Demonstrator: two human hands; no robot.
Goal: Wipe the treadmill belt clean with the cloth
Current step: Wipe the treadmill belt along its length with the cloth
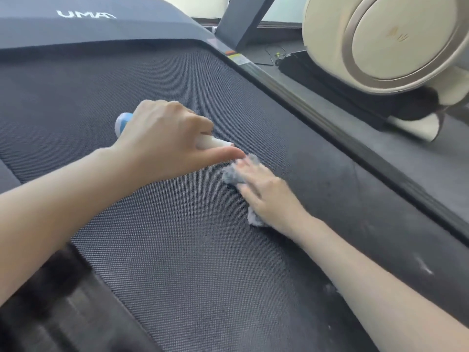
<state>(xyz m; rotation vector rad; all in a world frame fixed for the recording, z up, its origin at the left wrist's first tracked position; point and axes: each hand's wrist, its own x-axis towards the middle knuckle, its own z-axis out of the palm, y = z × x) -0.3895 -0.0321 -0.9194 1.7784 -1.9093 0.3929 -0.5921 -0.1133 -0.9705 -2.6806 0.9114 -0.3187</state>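
Note:
The dark textured treadmill belt (pixel 177 237) fills most of the view. My right hand (pixel 269 193) presses flat on a crumpled grey cloth (pixel 234 174) near the belt's middle; the cloth shows at my fingertips and under my wrist. My left hand (pixel 165 133) hovers just left of it, wrapped around a white bottle with a blue band (pixel 123 123), its white nozzle end pointing toward the cloth. Pale dust marks lie on the belt's right part (pixel 423 266).
The grey motor cover with white lettering (pixel 83 15) closes the belt's far end. A dark side rail (pixel 330 123) runs along the right. Beyond it stand a cream-coloured machine (pixel 385 39) on a black base and some cables on the floor.

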